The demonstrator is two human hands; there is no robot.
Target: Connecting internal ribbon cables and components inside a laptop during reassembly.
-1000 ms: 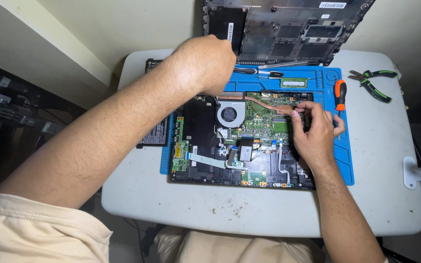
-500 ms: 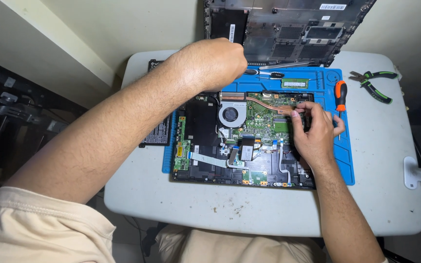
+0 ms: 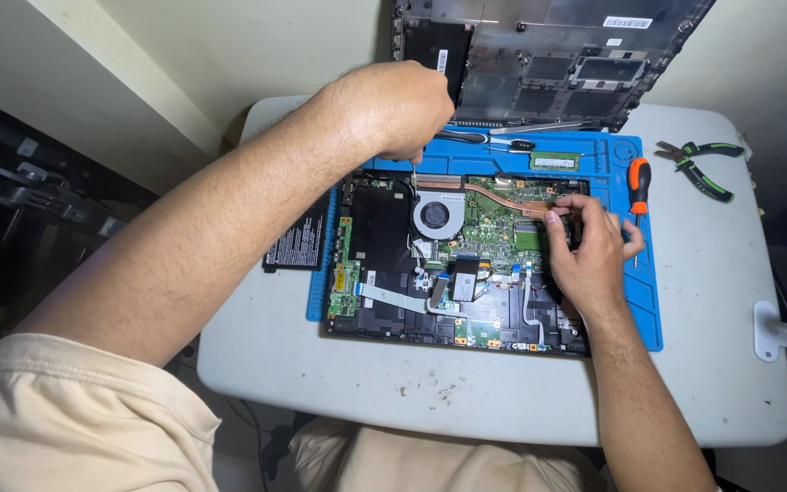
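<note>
Left hand point(image 3: 393, 109) shifted right above fan point(image 3: 436, 215); right hand point(image 3: 589, 251) stays on laptop point(image 3: 384, 237).

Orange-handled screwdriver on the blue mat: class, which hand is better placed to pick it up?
Right. The right hand rests beside the orange-handled screwdriver; the left hand is across the open laptop.

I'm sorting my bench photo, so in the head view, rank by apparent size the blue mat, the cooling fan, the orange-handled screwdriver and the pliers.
1. Blue mat, clearly largest.
2. Orange-handled screwdriver and pliers look alike in length; unranked.
3. Cooling fan, smallest across.
</note>
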